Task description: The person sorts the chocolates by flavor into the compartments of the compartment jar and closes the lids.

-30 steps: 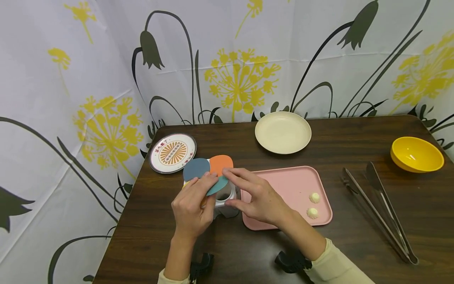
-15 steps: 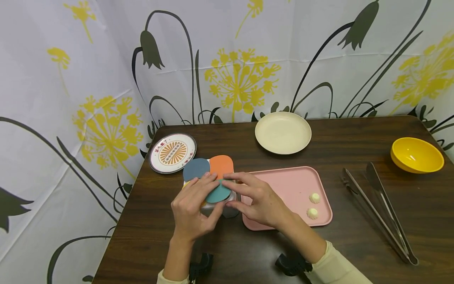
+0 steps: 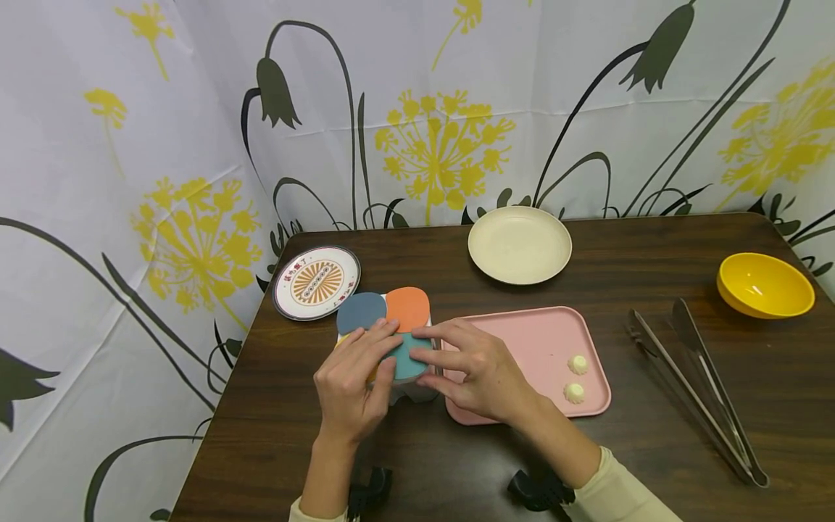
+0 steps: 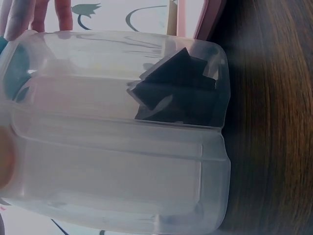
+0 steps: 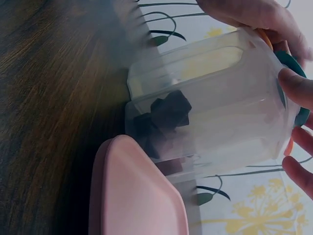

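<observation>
A translucent storage container (image 5: 210,98) with several compartments stands upright on the table, capped by blue-grey (image 3: 361,312), orange (image 3: 408,309) and teal (image 3: 411,360) lids. Dark angular pieces (image 4: 176,88) lie at the bottom of one compartment. My left hand (image 3: 355,384) rests over the container's left side, fingers extended across its top and hiding most of a yellow lid. My right hand (image 3: 485,370) touches the teal lid, its spread fingers on the lid's right side and its thumb at the near right corner. The teal lid lies level with the others.
Right of the container, a pink tray (image 3: 522,348) bears two small cream-coloured pieces (image 3: 575,378). Metal tongs (image 3: 711,399) and a yellow bowl (image 3: 766,285) are farther right. A cream plate (image 3: 520,245) and a patterned plate (image 3: 317,283) stand near the back edge.
The teal lid was tilted up over an open compartment and has come down flat over it. My right fingers have followed it downward; my left hand has hardly moved.
</observation>
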A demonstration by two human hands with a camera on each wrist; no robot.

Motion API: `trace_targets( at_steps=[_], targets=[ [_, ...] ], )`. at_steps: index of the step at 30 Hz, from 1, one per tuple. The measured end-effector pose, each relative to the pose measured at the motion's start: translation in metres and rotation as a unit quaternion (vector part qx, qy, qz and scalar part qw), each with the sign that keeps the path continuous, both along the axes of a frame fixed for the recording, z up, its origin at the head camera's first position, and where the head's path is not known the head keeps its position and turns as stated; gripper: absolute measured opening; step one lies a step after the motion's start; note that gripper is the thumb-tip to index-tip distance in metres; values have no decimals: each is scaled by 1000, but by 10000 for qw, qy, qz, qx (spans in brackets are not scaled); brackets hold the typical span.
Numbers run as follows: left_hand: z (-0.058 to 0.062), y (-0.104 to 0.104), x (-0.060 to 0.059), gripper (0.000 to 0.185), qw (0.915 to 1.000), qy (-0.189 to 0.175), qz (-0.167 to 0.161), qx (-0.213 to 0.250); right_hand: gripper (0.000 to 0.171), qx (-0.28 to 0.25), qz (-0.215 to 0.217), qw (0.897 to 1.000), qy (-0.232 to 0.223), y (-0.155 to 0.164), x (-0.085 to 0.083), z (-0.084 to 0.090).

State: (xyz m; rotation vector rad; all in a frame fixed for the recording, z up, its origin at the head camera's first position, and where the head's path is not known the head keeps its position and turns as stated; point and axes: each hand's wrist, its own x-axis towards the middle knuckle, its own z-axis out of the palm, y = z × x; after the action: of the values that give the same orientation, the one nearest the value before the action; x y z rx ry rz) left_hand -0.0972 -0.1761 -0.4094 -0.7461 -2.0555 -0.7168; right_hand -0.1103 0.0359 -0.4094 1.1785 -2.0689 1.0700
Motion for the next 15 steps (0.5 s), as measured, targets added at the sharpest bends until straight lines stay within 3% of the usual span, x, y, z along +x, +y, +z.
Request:
trace_targets(
  at_steps=[4,15],
  targets=[
    [0,1,-1,26,10000,21,67,61,38,12,8,9999,100,-1,0,-1],
    [0,2,-1,25,9999,14,97,128,34,-10,263,9991,325,-2,-2,4]
  ],
)
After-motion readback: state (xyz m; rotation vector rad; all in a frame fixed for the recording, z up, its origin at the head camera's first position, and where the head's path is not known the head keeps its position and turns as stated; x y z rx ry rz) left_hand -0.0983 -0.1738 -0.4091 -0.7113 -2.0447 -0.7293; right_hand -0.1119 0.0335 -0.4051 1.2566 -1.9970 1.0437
